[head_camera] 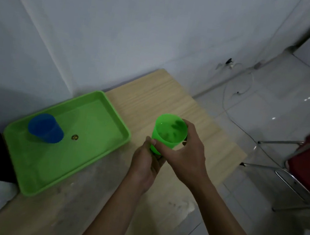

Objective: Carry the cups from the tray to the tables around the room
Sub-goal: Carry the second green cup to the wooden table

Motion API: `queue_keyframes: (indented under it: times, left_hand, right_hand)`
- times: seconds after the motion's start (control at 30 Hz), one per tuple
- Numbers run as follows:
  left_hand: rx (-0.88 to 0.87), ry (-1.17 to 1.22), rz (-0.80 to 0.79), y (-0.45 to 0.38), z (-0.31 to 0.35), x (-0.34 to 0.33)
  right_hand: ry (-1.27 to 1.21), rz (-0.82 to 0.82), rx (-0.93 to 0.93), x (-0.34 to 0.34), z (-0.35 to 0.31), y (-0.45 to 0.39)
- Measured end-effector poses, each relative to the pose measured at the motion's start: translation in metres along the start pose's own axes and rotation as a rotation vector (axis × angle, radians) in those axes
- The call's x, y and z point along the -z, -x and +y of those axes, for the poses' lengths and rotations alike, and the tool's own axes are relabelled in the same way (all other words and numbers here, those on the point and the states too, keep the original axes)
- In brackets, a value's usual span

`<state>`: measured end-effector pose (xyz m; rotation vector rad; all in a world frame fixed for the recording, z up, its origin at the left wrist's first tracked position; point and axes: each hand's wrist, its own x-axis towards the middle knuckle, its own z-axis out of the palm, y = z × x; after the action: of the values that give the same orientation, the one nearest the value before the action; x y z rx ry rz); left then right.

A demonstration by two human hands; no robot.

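Both hands hold the green cup [169, 133] over the tabletop [172, 100], just beside the green tray [75, 166]. The right hand [186, 155] wraps its side and the left hand [146, 166] cups its bottom, probably to keep it steady. The blue cup [46, 128] waits on the tray. The green cup's bottom is hidden.

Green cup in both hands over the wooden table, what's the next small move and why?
Probably lift the green cup clear and turn away toward another table. Both the left hand and the right hand already grip it, it appears to hold liquid, and it is already off the green tray, where only the blue cup stands. Keep it level.
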<state>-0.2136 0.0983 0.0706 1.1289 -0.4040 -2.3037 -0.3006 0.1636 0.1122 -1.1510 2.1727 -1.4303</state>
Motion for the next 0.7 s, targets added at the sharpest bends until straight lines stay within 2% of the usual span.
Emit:
queue_keyframes:
  times: [0.5, 0.63, 0.7]
  left_hand:
    - [0.058, -0.132, -0.151, 0.031, -0.175, -0.187]
    - [0.09, -0.249, -0.172, 0.026, -0.219, -0.232]
    - [0.104, -0.214, -0.194, 0.021, -0.236, -0.254]
  right_hand:
    - [-0.058, 0.167, -0.084, 0.238, 0.09, 0.008]
    - [-0.057, 0.211, -0.118, 0.294, 0.116, 0.004]
    - [-0.055, 0.248, -0.133, 0.318, 0.128, 0.001]
